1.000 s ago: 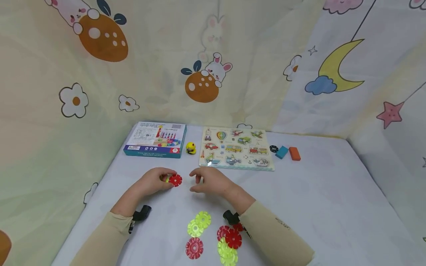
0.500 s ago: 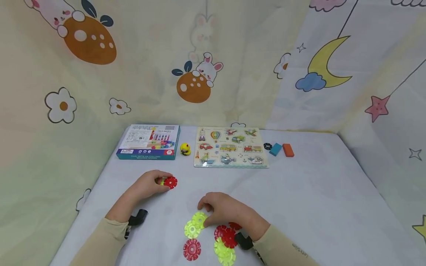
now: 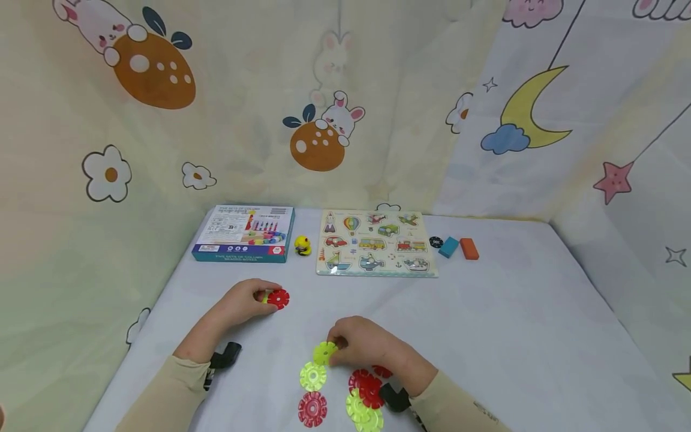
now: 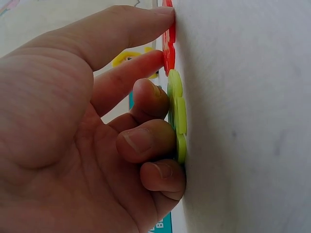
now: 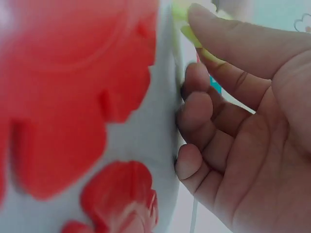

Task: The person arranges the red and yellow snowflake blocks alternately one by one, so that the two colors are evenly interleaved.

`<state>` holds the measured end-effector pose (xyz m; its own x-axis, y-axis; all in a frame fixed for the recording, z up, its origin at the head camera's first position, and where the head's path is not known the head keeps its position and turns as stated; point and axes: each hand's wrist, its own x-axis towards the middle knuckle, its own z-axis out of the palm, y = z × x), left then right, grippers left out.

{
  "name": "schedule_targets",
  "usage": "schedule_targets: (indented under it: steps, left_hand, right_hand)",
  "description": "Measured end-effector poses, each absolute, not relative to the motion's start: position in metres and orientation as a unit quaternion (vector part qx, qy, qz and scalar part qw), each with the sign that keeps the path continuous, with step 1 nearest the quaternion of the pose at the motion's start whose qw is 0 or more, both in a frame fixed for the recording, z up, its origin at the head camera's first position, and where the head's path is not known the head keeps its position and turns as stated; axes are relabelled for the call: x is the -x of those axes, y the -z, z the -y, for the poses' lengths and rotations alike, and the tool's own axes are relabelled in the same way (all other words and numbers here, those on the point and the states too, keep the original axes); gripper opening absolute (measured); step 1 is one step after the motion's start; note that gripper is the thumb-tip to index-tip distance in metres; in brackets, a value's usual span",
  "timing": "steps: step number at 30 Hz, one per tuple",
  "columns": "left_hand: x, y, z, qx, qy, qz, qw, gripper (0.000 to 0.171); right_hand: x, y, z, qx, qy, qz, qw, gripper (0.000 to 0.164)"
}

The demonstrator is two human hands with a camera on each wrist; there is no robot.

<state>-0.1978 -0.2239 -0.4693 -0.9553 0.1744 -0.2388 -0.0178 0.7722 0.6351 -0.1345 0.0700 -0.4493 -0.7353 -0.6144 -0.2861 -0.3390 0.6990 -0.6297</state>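
Note:
My left hand (image 3: 245, 301) pinches a red flower-shaped interlocking disc (image 3: 279, 299) between thumb and index finger. In the left wrist view, a yellow-green disc (image 4: 178, 116) stands in line with the red one, low over the white cloth, and the curled fingers rest against it. My right hand (image 3: 364, 341) grips another yellow-green disc (image 3: 324, 353) by its edge with thumb and index finger. Below that lie one yellow-green disc (image 3: 312, 376) and a pinkish-red disc (image 3: 312, 409). Beside the right wrist is a pile of red discs (image 3: 371, 391) and yellow-green discs (image 3: 369, 420).
Along the back of the table (image 3: 486, 324) stand a flat toy box (image 3: 243, 234), a yellow toy duck (image 3: 303, 245) and a vehicle picture puzzle (image 3: 376, 243). Right of them are a black round token (image 3: 436, 242), a blue block (image 3: 448, 247) and an orange block (image 3: 469, 249).
My right hand has come back from beside the left hand toward the near discs and taken hold of a yellow-green one, separating it from the one it overlapped. The left hand keeps its grip.

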Motion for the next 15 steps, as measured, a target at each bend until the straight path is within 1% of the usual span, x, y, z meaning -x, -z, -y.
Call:
schedule_targets:
  steps: [4,7,9,12,15]
  left_hand:
    - [0.198,0.471,0.224,-0.042,-0.333,-0.931,0.141,0.05]
    - [0.198,0.472,0.224,-0.041,-0.333,-0.931,0.141,0.05]
    - [0.198,0.472,0.224,-0.042,-0.335,-0.931,0.141,0.05]
    - [0.198,0.471,0.224,-0.043,-0.337,-0.93,0.141,0.049]
    - [0.198,0.471,0.224,-0.041,-0.336,-0.93,0.141,0.049]
  right_hand:
    - [0.136,0.449,-0.075,0.253,0.324,-0.873,0.264,0.011]
    - [0.135,0.442,-0.082,0.24,0.364,-0.855,0.279,0.012]
    - [0.134,0.435,-0.086,0.228,0.402,-0.838,0.29,0.016]
    - [0.131,0.422,-0.095,0.214,0.457,-0.809,0.301,0.029]
    - [0.129,0.411,-0.105,0.214,0.492,-0.791,0.295,0.036]
